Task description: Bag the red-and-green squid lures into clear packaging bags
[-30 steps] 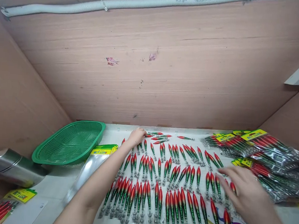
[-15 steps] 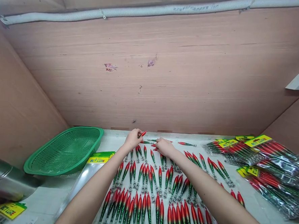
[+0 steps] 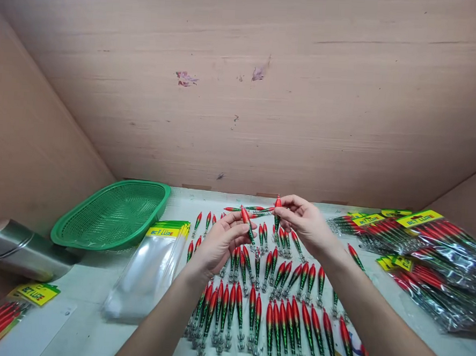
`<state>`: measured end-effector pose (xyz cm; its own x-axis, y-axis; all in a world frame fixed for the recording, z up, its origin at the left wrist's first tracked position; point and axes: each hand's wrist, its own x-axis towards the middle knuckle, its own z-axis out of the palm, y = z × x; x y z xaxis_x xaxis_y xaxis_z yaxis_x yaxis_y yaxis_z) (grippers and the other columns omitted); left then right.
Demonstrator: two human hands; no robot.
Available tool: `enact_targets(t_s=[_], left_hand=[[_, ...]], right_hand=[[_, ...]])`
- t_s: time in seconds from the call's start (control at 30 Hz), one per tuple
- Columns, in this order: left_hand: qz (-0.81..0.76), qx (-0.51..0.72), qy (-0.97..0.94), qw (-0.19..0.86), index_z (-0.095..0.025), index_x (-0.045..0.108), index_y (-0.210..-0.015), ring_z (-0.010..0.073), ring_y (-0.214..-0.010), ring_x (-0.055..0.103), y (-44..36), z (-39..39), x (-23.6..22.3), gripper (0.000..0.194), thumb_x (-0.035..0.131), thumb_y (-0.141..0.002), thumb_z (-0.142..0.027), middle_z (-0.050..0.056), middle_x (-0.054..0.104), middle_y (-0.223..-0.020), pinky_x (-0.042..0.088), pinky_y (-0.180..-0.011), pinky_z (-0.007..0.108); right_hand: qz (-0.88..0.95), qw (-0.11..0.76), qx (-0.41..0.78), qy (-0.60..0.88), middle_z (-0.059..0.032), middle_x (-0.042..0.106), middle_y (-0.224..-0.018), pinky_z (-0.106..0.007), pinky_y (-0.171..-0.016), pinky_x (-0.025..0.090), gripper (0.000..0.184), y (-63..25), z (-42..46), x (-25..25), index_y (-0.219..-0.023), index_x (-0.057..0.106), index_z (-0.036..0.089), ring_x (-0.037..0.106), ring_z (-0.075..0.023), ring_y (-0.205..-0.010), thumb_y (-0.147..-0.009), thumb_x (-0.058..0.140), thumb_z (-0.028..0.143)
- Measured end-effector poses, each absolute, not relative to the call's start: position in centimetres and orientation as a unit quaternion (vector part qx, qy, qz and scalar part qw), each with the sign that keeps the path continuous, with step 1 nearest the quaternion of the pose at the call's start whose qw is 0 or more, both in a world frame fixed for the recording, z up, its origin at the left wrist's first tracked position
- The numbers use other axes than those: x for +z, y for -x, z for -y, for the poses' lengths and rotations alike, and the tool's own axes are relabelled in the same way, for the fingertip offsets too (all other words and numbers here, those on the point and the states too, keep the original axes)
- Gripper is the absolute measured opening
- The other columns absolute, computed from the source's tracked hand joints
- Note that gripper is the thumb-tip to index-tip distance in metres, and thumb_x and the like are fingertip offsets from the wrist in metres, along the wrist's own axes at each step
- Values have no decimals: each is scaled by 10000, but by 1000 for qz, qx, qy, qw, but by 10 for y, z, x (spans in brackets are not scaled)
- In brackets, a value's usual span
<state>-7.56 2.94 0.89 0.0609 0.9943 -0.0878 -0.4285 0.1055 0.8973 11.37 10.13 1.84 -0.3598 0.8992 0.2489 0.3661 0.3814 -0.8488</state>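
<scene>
Between the thumb and fingers of my left hand (image 3: 223, 240) is a red-and-green squid lure (image 3: 246, 217), its red tip tilted up to the left. My right hand (image 3: 300, 216) pinches a second squid lure (image 3: 278, 204), held upright with the red end on top. Both hands are raised above the table, close together but apart. Below them lie rows of similar squid lures (image 3: 283, 331), red ends pointing away and hooked ends toward me. Several more lures (image 3: 236, 209) lie sideways at the back, partly hidden by my hands.
A green basket (image 3: 110, 213) stands at the back left. In front of it lie clear packing bags (image 3: 147, 269) with yellow headers. At the far left are a metal cylinder (image 3: 24, 251) and a bag of orange-red lures (image 3: 1, 319). Filled lure packs (image 3: 438, 265) are piled at the right.
My right hand went from the right side to the back lures and now holds one up. My left hand also lifted a lure and came nearer. The view shifted.
</scene>
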Motion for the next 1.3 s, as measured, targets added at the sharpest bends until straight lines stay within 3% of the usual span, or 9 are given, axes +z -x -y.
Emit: enact_targets(t_s=[0.2, 0.63, 0.73, 0.87, 0.97, 1.03, 1.13, 1.2, 1.3], left_hand=[[-354, 529, -335, 695, -142, 644, -946, 94, -728, 620, 59, -11, 18, 320, 784, -665, -203, 37, 685, -878, 486, -671, 205], [-359, 492, -360, 706, -149, 653, -959, 93, -743, 620, 53, -8, 16, 331, 798, -673, -226, 35, 667, -854, 484, -660, 188], [-391, 495, -380, 677, -178, 609, -1066, 91, -732, 609, 56, -15, 9, 431, 786, -683, -264, 17, 639, -857, 484, -646, 193], [-535, 468, -455, 536, -237, 440, -1292, 87, -689, 600, 71, -45, -8, 569, 684, -779, -264, -34, 577, -807, 503, -686, 229], [-608, 430, -465, 479, -201, 414, -1310, 77, -621, 581, 79, -80, -21, 521, 617, -830, -201, -34, 569, -792, 499, -685, 235], [-646, 377, -478, 460, -170, 472, -1253, 106, -661, 600, 76, -101, -28, 423, 602, -856, -233, 8, 610, -873, 518, -667, 275], [-681, 287, -511, 439, -156, 536, -1188, 167, -834, 628, 61, -123, -35, 334, 565, -891, -305, 72, 620, -1067, 549, -712, 353], [-700, 232, -534, 414, -164, 541, -1195, 192, -920, 624, 48, -131, -38, 341, 564, -891, -316, 86, 604, -1139, 546, -769, 387], [-725, 162, -564, 360, -172, 537, -1210, 213, -985, 611, 36, -136, -42, 359, 573, -884, -318, 93, 587, -1186, 531, -818, 417]], right_hand=[[453, 444, 680, 369, 42, 554, -645, -174, -425, 353, 333, -118, -46, 35, -791, 584, 173, 468, -45, -477, -624, 803, 361], [405, 399, 764, 306, -9, 644, -730, -150, -436, 372, 208, -117, -43, 29, -793, 662, 150, 494, -40, -507, -667, 773, 272], [403, 410, 745, 338, -5, 639, -714, -165, -437, 368, 240, -121, -46, 24, -777, 645, 160, 490, -46, -504, -636, 788, 290], [406, 442, 687, 409, 36, 569, -623, -176, -413, 338, 326, -138, -63, 5, -748, 591, 175, 468, -51, -481, -589, 812, 355], [420, 448, 631, 474, 68, 512, -563, -181, -418, 350, 358, -154, -85, -15, -734, 546, 182, 471, -56, -463, -592, 821, 361], [439, 431, 582, 531, 68, 513, -576, -185, -439, 382, 300, -161, -102, -28, -764, 548, 167, 480, -57, -468, -697, 767, 360], [473, 371, 505, 620, 2, 616, -808, -238, -564, 497, 220, -168, -126, -42, -968, 592, 135, 580, -91, -629, -885, 596, 339], [497, 317, 459, 665, -49, 626, -1022, -316, -698, 542, 267, -169, -139, -48, -1105, 578, 143, 624, -138, -815, -917, 552, 332], [538, 229, 404, 703, -75, 602, -1145, -383, -797, 537, 318, -165, -149, -53, -1171, 562, 156, 619, -183, -949, -907, 566, 335]])
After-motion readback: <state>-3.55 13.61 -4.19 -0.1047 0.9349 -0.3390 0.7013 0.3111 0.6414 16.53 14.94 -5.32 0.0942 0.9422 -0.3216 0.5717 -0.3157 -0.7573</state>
